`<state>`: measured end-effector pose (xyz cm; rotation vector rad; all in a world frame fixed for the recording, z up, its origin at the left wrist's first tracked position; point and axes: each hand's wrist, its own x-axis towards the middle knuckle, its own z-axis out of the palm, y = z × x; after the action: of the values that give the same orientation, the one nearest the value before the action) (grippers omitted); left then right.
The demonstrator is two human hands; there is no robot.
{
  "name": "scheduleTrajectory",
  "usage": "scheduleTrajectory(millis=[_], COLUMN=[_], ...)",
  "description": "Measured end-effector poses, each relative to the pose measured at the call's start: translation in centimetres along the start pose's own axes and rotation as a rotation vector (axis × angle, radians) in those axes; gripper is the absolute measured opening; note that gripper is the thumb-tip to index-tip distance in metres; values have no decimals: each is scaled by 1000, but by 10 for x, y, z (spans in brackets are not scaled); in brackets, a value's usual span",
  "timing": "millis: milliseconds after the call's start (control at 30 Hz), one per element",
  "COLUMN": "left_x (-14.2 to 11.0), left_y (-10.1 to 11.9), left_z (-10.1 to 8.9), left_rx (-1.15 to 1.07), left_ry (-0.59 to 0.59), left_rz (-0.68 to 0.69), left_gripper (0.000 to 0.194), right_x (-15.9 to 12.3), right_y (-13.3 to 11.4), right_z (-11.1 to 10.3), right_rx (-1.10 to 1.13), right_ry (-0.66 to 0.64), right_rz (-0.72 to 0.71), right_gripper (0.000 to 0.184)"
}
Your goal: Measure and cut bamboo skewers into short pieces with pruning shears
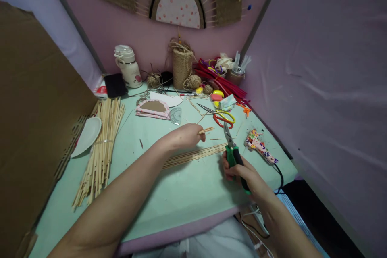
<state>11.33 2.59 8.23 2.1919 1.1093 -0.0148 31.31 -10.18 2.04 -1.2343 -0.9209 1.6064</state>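
Observation:
Short pieces of thin wooden stick (pixel 207 130) poke out from the closed fingers of my left hand (pixel 189 135), above the middle of the table. Beneath and beside it, several long thin sticks (pixel 193 155) lie side by side on the cloth. My right hand (pixel 237 167) is wrapped round the green and black handles of pruning shears (pixel 232 151), whose curved blades point away from me. Just beyond the blades lie scissors (pixel 222 119) with red and yellow handles. One loose short stick (pixel 218 139) rests between my hands.
A tied bundle of sticks (pixel 104 141) and a white paper plate (pixel 87 136) lie left, beside cardboard (pixel 27 129). A patterned glue gun (pixel 260 147) with a cord lies right. Behind stand a bottle (pixel 128 66), a twine spool (pixel 181 66) and red pipe cleaners (pixel 222 82). A protractor (pixel 175 115) lies nearer.

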Motion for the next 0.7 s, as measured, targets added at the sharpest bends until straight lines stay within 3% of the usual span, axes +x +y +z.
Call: scheduleTrajectory(millis=[200, 467, 700], left_x=[2, 13, 12], left_y=[0, -3, 0], left_z=[7, 36, 42], left_rx=[142, 291, 340], left_ry=[5, 23, 43], left_rz=[-95, -72, -59], left_gripper=[24, 19, 23], right_x=[6, 6, 3], right_y=[11, 10, 10], right_z=[-6, -5, -5], right_rx=[258, 281, 287], right_ry=[-2, -6, -47], right_rz=[-19, -15, -31], right_gripper=[36, 38, 41])
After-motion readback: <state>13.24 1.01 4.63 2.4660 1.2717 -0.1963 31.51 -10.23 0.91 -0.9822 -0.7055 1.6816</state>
